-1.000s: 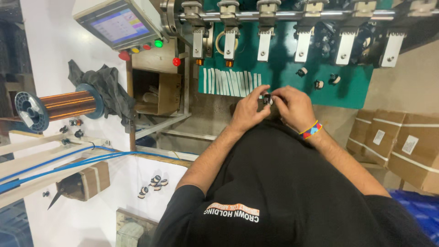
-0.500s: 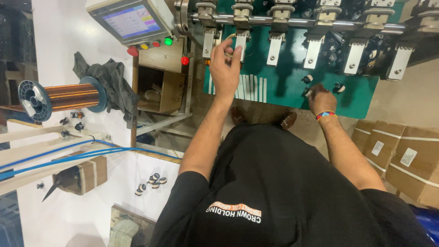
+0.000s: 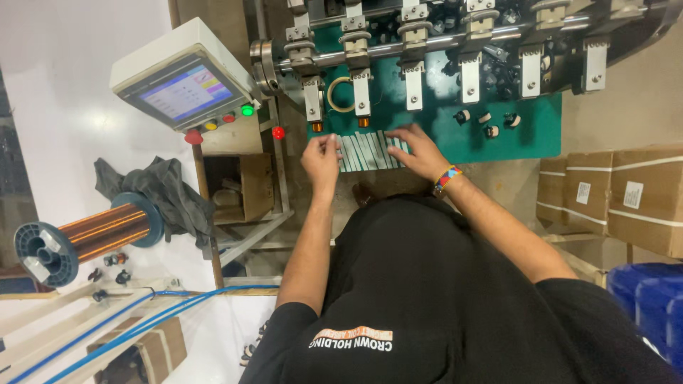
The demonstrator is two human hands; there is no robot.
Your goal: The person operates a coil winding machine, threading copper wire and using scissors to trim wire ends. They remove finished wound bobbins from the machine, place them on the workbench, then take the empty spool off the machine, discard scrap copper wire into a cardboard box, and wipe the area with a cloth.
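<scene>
Item one, the landmark: a row of pale strips (image 3: pixel 370 151) laid side by side on the green desk (image 3: pixel 526 139), at its near edge.

Item two: my left hand (image 3: pixel 321 158), raised at the left end of that row. Its grip is together, fingertips pinched on something small (too small for me to tell what).

Item three: my right hand (image 3: pixel 420 149), lying flat over the right end of the row, fingers spread apart and touching the strips, clamped on nothing. A woven multicoloured wristband (image 3: pixel 446 178) sits on that wrist.

Item four: a line of metal clamp arms (image 3: pixel 414 75) on a steel shaft, directly beyond the row; two of the arms at the left carry small copper-coloured coils at their lower tips.

Item five: a few small dark bobbins (image 3: pixel 489 122), loose on the desk to the right of the row and beyond it.

Item six: a tilted control screen (image 3: pixel 186 87) with coloured buttons beneath, well to the left of the row.

Item seven: a large spool of copper wire (image 3: pixel 92 233), far left of the row and nearer to me, with a dark rag (image 3: pixel 167 190) beside it.

Item eight: stacked cardboard boxes (image 3: pixel 626 195), well to the right of the row.
</scene>
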